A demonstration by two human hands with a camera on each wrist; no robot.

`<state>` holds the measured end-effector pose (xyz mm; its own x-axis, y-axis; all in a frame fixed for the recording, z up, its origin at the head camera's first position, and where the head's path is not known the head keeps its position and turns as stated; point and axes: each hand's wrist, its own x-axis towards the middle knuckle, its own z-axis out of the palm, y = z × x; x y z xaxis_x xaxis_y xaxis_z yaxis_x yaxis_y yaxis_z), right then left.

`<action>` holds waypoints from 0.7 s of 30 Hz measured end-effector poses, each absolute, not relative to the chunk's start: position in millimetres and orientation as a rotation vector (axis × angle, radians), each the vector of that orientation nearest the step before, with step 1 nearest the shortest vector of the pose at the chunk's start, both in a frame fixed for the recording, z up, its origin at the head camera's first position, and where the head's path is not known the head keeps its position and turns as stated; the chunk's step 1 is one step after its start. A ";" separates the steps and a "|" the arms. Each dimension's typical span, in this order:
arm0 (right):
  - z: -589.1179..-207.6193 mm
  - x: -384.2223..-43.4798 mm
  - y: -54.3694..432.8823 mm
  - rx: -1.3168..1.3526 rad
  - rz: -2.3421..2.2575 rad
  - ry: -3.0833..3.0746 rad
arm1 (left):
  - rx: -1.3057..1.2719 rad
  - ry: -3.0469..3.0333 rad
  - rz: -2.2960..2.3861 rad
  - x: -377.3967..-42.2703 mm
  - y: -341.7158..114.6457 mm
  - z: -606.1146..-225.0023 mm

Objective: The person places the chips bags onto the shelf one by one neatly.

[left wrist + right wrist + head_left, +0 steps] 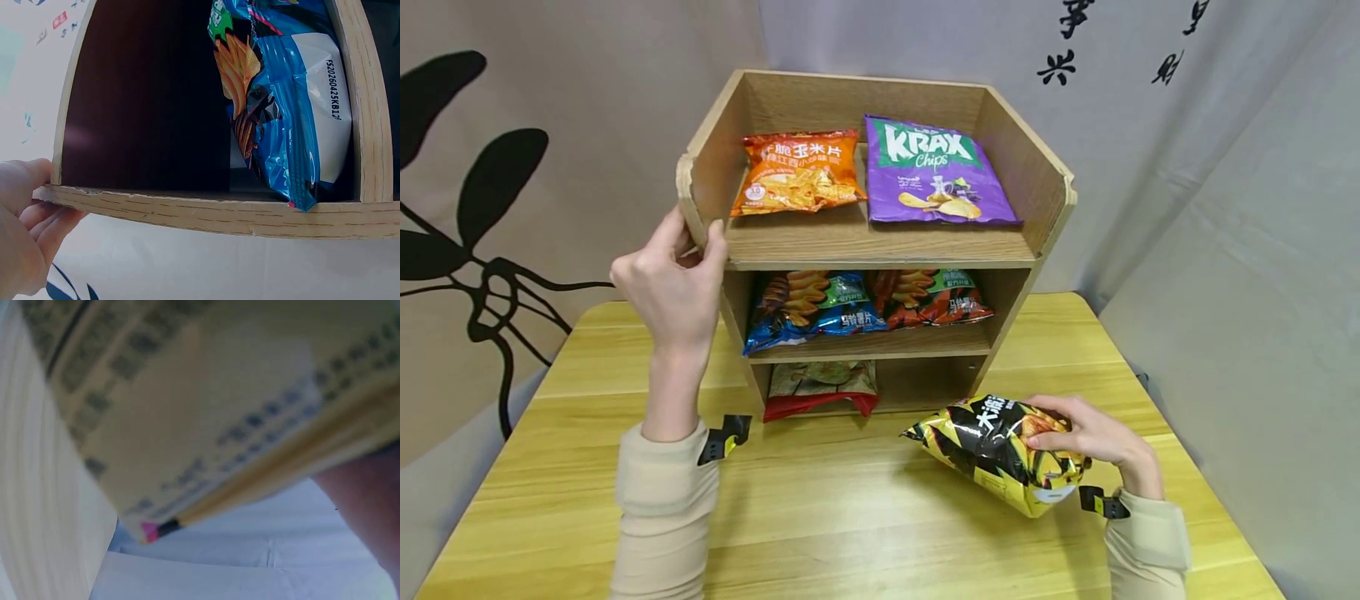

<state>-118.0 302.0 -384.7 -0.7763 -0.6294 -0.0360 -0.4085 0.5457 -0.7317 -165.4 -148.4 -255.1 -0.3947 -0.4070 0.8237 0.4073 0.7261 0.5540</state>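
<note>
My left hand [672,279] grips the front left edge of a wooden three-tier shelf [880,250], thumb on the inner side and fingers outside. In the left wrist view the fingers [53,228] wrap the side panel's edge beside the middle tier. Low over the table, in front of the shelf's right side, my right hand [1086,429] holds a black and yellow chip bag [1000,446] by its right end, thumb on the front. The bag is tilted, its left tip toward the shelf. Its blurred printed back [187,412] fills much of the right wrist view.
On top lie an orange chip bag [801,172] and a purple Krax bag [936,175]. A blue bag [816,308] and a red-brown bag [932,298] share the middle tier. A red-edged bag [820,387] lies bottom left. Curtains [1247,208] surround the wooden table [820,517].
</note>
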 end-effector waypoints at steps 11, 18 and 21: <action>-385.4 -123.4 277.8 -0.839 -1.168 2.580 | -0.004 -1.773 -0.879 -165.4 -147.9 -255.5; -397.3 -125.0 244.9 -0.707 -1.042 2.869 | -0.004 -1.769 -0.870 -166.0 -148.1 -255.2; -401.6 -124.7 227.9 -0.639 -1.025 2.960 | -0.001 -1.770 -0.871 -165.9 -148.5 -255.1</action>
